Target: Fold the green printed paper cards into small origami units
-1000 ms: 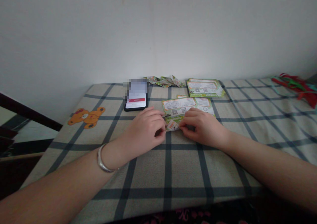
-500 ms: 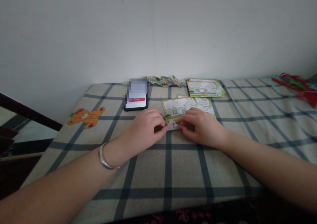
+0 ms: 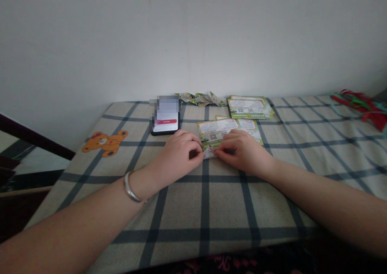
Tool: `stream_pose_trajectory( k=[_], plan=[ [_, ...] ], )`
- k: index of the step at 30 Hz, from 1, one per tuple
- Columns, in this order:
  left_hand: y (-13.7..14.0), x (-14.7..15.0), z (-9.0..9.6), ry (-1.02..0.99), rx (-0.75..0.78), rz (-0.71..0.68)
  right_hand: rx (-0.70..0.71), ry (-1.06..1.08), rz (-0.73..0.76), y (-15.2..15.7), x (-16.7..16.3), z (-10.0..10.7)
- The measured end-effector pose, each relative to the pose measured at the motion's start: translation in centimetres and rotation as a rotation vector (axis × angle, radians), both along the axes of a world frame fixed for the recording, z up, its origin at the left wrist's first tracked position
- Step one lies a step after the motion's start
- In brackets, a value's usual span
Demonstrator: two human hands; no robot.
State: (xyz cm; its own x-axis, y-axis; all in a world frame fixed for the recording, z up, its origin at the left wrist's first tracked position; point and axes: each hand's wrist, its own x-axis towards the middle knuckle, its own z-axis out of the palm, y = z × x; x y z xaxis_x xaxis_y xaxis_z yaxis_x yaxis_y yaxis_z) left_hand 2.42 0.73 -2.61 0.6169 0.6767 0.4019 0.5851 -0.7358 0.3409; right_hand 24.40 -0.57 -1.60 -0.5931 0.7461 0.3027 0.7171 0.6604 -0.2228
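Between my two hands is a small folded piece of printed paper (image 3: 209, 153), white and patterned, low over the table. My left hand (image 3: 184, 151) pinches its left side between thumb and fingertips; a silver bangle circles that wrist. On the right side my right hand (image 3: 242, 151) also pinches it, thumb and index finger pressed together. Just behind lie green-and-white printed leaflets (image 3: 216, 126) with small square codes, partly covered by my right hand. The paper's finer folds are too small to make out.
A phone (image 3: 165, 122) with a lit screen lies behind my left hand. Folded paper strips (image 3: 201, 99) and a stack of leaflets (image 3: 250, 107) are by the wall. Red and green fabric (image 3: 365, 106) lies far right. The checked tablecloth (image 3: 181, 213) bears a bear picture (image 3: 105, 143).
My right thumb and fingers have shifted slightly left and closed more tightly on the folded paper. The left hand keeps its pinch, almost unmoved.
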Motion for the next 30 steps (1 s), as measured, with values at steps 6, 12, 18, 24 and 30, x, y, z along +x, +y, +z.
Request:
stream_pose_trajectory(
  k=[6, 12, 18, 24, 30],
  plan=[
    [-0.06, 0.11, 0.10, 0.018, -0.019, 0.010, -0.049, 0.073, 0.004, 0.35, 0.22, -0.45],
    [0.19, 0.11, -0.08, 0.026, -0.006, 0.001, -0.049, 0.113, -0.014, 0.52, 0.19, -0.94],
    [0.10, 0.04, 0.00, 0.021, -0.006, -0.006, -0.078, 0.184, 0.118, 0.71, -0.10, -0.89],
    [0.08, -0.02, 0.07, 0.018, -0.003, -0.008, -0.118, 0.151, 0.126, 0.75, -0.07, -0.68],
    [0.06, 0.00, 0.11, 0.030, -0.008, -0.002, -0.102, 0.098, 0.103, 0.78, -0.25, -0.84]
  ],
)
